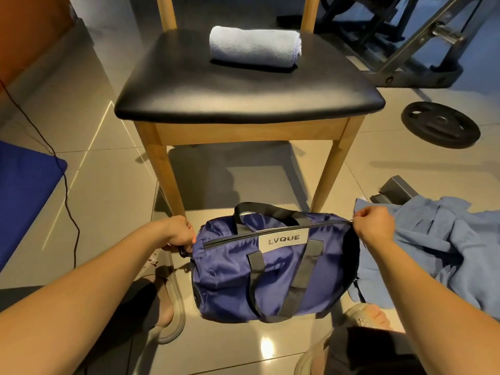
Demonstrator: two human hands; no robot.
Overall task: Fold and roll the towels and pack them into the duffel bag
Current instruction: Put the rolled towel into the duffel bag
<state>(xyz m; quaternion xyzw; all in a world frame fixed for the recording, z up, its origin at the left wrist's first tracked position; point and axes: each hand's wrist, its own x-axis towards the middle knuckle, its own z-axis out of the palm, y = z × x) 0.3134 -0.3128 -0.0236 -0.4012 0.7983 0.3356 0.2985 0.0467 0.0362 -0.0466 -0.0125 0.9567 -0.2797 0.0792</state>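
Duffel bag (273,269), navy-blue shiny fabric with grey webbing handles and a white LVQUE label, lies on its side on the tiled floor between the person's feet, its dark zip (270,234) turned upward, where both hands can get at it. The left hand (180,234) is at the bag's left end, fingers curled tight round the end fabric or a dark tab there; which of the two cannot be made out. It seems to be anchoring the soft bag so that it will not slide or bunch when the zip is worked. The right hand (374,226) is at the bag's right end, thumb and forefinger pinched together on the end of the zip, the other fingers folded in. The pull itself is hidden in the pinch. Both arms reach forward and down, elbows out and wrists bent inward, drawing the zip line taut between them. The zip looks drawn together along its length, so the bag probably has to be opened before anything goes in. Beyond the bag, a pale blue-grey rolled terry towel (254,47) waits on the black padded seat of a wooden chair (216,90). Just right of the bag lies a loose crumpled heap of light blue towels (446,253), not yet folded.
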